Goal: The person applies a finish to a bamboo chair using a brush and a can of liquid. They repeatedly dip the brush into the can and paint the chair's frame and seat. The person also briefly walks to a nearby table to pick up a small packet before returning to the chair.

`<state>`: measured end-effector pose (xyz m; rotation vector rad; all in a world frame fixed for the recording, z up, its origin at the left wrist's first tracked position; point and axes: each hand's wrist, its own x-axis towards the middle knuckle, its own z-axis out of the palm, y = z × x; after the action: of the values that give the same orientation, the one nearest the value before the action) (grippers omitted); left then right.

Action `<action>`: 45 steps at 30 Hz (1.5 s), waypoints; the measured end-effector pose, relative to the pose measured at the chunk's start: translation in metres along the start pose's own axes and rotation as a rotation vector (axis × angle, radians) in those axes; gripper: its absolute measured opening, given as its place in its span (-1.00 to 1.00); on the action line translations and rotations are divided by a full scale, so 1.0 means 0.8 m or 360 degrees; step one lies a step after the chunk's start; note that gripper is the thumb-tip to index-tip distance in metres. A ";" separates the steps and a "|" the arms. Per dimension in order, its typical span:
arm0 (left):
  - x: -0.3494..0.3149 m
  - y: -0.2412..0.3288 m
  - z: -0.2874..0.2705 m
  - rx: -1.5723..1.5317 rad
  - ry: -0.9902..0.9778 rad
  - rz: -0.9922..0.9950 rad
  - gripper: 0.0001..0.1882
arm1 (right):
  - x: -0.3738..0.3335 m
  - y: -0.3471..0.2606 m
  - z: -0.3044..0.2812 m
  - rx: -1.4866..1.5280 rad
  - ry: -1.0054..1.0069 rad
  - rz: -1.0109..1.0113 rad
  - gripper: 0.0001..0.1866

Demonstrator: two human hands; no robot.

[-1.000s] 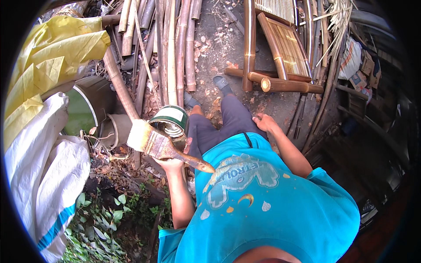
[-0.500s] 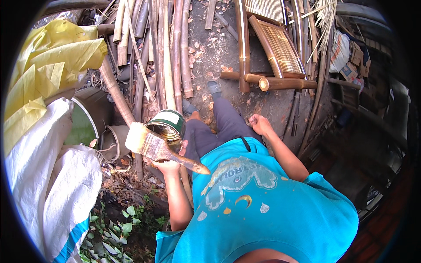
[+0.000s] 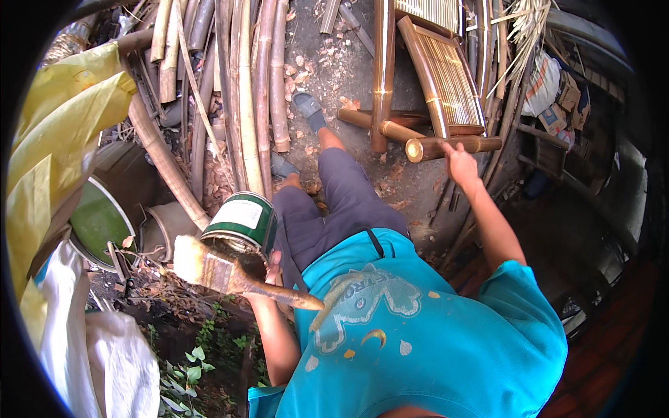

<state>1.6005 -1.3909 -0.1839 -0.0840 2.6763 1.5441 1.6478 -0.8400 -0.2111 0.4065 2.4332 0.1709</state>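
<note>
My left hand (image 3: 274, 269) is closed round a green can (image 3: 242, 217) with a white label, tilted so its open mouth faces me. Across that mouth lies a wide paintbrush (image 3: 221, 273), its pale bristles to the left and its wooden handle pointing right past my hand. Out ahead on the right, my right hand (image 3: 461, 167) has its fingers closed on the front pole of a glossy bamboo chair (image 3: 456, 145). The chair has a slatted panel and thick brown poles. The undersides of my right fingers are partly hidden.
Long bamboo poles (image 3: 245, 104) lie on the ground ahead to the left. A yellow sheet (image 3: 66, 104), white sacking (image 3: 118, 355) and a green-lined bucket (image 3: 101, 223) stand at my left. Thin bamboo strips (image 3: 524, 35) and a white sack (image 3: 542, 83) are at the far right.
My right hand has moved forward and right from beside my thigh to the chair's front pole. The can and brush have shifted slightly left and nearer. One foot has stepped forward and left.
</note>
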 end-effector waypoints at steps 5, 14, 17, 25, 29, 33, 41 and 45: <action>0.012 0.049 0.040 -0.0726 0.0139 -0.0916 -0.02 | 0.124 0.066 0.012 -0.0529 -0.0372 -0.0339 -0.49; 0.035 0.078 0.070 -0.0694 0.0201 -0.1162 -0.10 | 0.196 0.057 0.012 -0.1084 -0.0804 -0.1002 -0.53; 0.035 0.083 0.077 -0.0696 0.0219 -0.1208 -0.12 | 0.198 0.062 0.027 -0.1202 -0.0852 -0.1113 -0.55; 0.036 0.094 0.091 -0.0714 0.0256 -0.1298 -0.19 | 0.193 0.058 0.028 -0.1175 -0.0806 -0.1126 -0.59; 0.036 0.098 0.097 -0.0729 0.0261 -0.1323 -0.22 | 0.190 0.067 0.032 -0.1147 -0.0737 -0.1164 -0.60; 0.035 0.100 0.104 -0.0739 0.0259 -0.1322 -0.25 | 0.190 0.059 0.025 -0.1005 -0.0778 -0.1112 -0.61; 0.031 0.105 0.106 -0.0752 0.0286 -0.1345 -0.32 | 0.190 0.054 0.040 -0.1134 -0.0684 -0.1171 -0.66; 0.030 0.106 0.111 -0.0770 0.0296 -0.1356 -0.35 | 0.189 0.056 0.036 -0.1030 -0.0669 -0.1119 -0.65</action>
<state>1.5717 -1.2727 -0.1569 -1.2342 1.8332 1.8074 1.5656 -0.7466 -0.3126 -0.6315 1.8340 0.4813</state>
